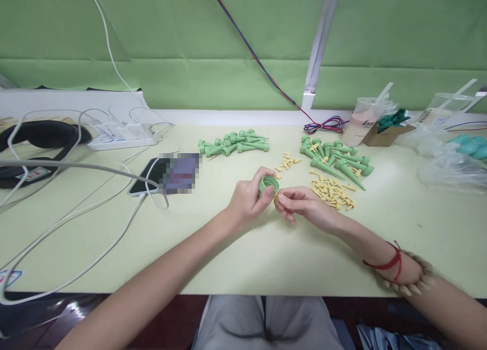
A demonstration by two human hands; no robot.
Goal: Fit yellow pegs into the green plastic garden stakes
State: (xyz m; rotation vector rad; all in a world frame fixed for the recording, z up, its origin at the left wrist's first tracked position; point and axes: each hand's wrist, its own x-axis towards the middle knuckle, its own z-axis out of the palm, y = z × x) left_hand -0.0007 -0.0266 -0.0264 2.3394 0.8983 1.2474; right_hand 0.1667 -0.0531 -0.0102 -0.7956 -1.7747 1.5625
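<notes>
**Two hands meet over a green spike at mid-surface**

Two hands work close together just above the pale surface (243, 258). The left hand (245, 200) is closed around a green plastic spike (268, 184), its round open end turned up toward the camera and held between thumb and fingers. The right hand (302, 204) is pinched narrow, fingertips drawn together on a small yellow piece (276, 195) right at the spike's rim; the piece is mostly hidden by the fingers. A red cord and a beaded bracelet (409, 276) circle the right wrist.

Beyond the hands lie two heaps of green spikes: one further back to the left (234, 142), another on the right (337, 160). Scattered yellow pins (333, 190) sit just beside the right heap, with a smaller cluster (287, 162) between the heaps. A phone (150, 177) lies to the left, near a white power strip (122, 137) and loose white cables. A plastic cup (361, 119) stands at the back right.
</notes>
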